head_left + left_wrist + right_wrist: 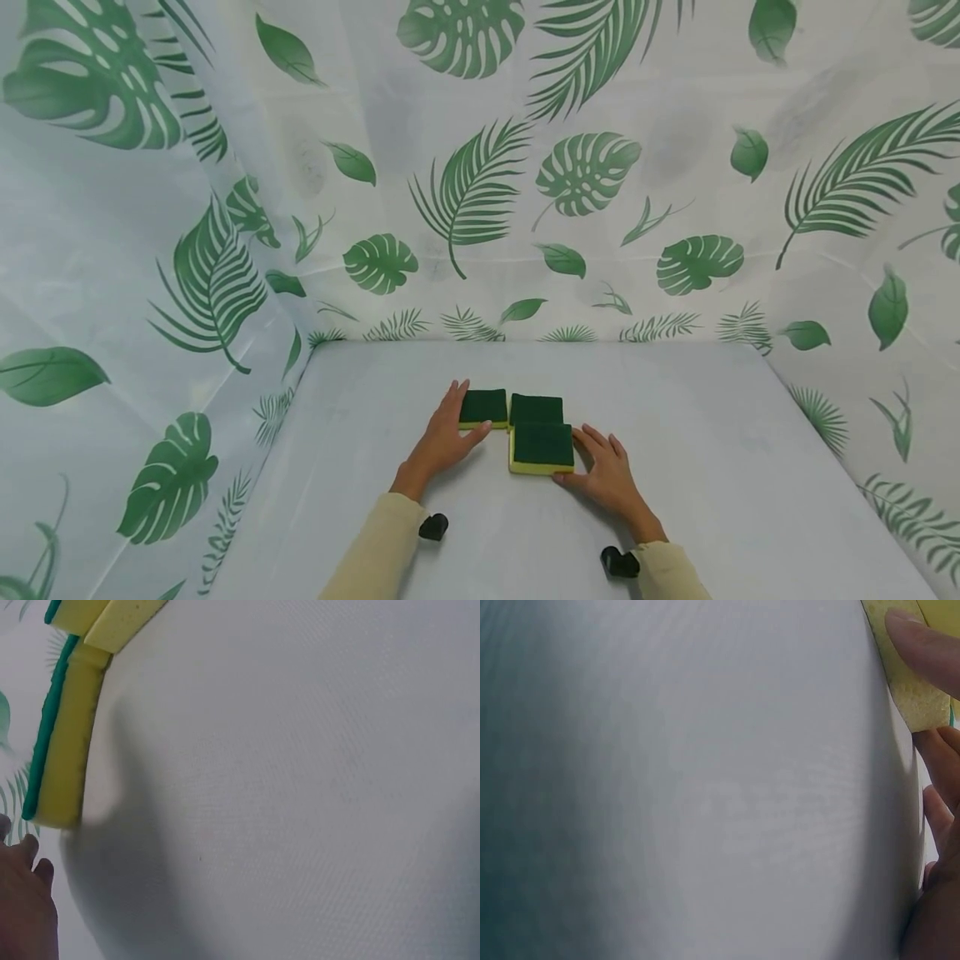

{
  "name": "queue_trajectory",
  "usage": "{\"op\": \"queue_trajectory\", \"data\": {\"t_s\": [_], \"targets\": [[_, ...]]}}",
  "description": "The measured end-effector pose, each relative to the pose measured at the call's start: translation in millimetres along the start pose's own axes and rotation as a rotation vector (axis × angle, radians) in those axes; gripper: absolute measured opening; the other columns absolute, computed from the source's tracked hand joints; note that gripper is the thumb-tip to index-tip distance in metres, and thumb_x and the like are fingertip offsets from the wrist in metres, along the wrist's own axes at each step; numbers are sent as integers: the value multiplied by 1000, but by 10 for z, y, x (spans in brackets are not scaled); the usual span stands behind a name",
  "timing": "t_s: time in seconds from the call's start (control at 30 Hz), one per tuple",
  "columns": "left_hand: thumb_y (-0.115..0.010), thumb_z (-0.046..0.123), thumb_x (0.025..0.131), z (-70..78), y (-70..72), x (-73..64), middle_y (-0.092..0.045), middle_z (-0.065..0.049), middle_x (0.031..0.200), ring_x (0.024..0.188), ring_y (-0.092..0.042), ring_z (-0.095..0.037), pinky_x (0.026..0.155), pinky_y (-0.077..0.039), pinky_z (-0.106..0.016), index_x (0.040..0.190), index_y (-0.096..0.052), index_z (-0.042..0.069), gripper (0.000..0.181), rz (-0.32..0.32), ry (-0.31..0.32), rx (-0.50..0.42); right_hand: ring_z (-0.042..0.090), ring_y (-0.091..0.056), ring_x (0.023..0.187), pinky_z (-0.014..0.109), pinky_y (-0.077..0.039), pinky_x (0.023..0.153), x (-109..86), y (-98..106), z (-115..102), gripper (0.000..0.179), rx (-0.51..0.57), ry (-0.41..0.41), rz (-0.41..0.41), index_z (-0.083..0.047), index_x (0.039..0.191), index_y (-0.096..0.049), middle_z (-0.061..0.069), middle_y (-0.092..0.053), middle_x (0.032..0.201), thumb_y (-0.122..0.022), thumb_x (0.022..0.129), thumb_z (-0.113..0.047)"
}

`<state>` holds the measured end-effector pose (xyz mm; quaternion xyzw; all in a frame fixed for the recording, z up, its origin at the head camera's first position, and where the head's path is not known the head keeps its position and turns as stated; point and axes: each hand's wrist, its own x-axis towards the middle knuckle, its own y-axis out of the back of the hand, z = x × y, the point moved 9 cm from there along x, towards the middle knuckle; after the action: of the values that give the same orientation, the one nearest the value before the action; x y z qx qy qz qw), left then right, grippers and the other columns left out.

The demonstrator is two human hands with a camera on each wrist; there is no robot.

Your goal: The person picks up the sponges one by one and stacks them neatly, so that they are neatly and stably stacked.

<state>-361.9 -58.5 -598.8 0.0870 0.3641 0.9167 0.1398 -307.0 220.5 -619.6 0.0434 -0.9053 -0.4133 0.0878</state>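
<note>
at far left, a white sheet printed with green leaves (90, 292) formed the side wall; it also ran behind the white-covered table (337, 442). next came the left sleeve (375, 542), pale in colour, with a black fitting (433, 527) at the wrist. the left hand (442, 440) was spread, fingers extended along the outer side of the left sponge (483, 406) and thumb pointing across near its front edge; it was not closed round the sponge, and firm contact could not be confirmed. that sponge lay on the table, dark green scouring side up, yellow foam below. just beside it, at centre, was the back sponge (536, 408), same side up, its front edge hidden. the front sponge (543, 444) sat nearer the person, slightly right of the back one and overlapping it in the head view; whether the two touched could not be told, nor whether its underside was flat on the table. the right hand (606, 477) was partly closed on the front sponge, thumb on its yellow front face and fingers at its right end. further right were a second black fitting (620, 562) and the right sleeve (667, 571), likewise pale.
</note>
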Motion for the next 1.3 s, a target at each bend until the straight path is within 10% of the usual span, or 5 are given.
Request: {"op": "queue_trajectory", "data": {"t_s": [0.7,1.3], "targets": [[-82,54,92,-141,-80,22,-15,-10,178,159,-28,-36,123,-30,-59,174,-8,21,115,-31,81,-62,49,-40,148,68,-11,124,-22,6,-14,89,-17,0,9,5,148,-58,30,-54,153,-95,79,-40],[-80,33,100,-282,-45,58,-31,-19,172,157,-33,-38,125,-30,-55,170,-23,5,95,19,110,-64,47,-38,151,66,-9,125,-9,-11,14,88,-23,-6,2,4,149,-58,27,-56,152,-93,81,-39]]}}
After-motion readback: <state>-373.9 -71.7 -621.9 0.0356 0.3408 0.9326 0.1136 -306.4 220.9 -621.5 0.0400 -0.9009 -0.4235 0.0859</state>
